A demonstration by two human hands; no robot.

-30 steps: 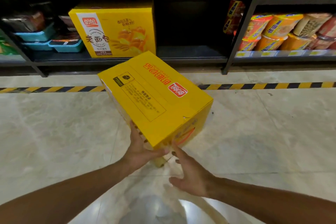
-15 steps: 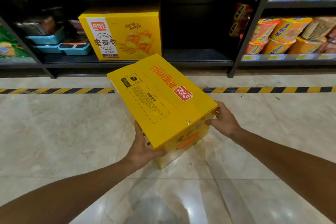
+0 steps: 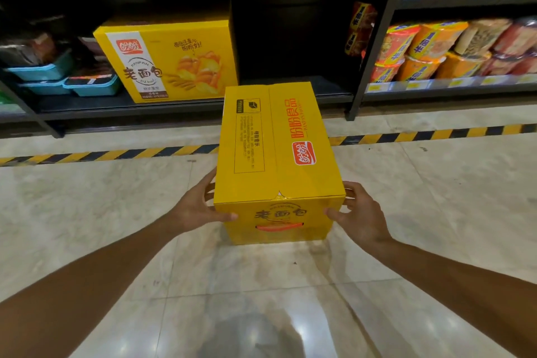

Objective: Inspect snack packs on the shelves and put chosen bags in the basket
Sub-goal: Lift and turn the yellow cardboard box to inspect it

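I hold a yellow cardboard bread box [image 3: 276,148] with red lettering and an orange handle on its near face, lengthwise in front of me above the floor. My left hand [image 3: 200,206] grips its near left corner. My right hand [image 3: 359,213] grips its near right corner. A second, matching yellow box [image 3: 168,61] stands on the lowest shelf [image 3: 290,97], left of a dark gap. No basket is in view.
Teal trays [image 3: 93,86] of packaged food sit at the shelf's left. Stacked instant noodle cups [image 3: 430,52] fill the right shelf unit beyond a black upright [image 3: 374,46]. A yellow-black striped tape [image 3: 101,155] runs along the pale tiled floor before the shelves.
The box has turned from a diagonal tilt to point straight away from me. My right hand moved from under the box to its near right corner.
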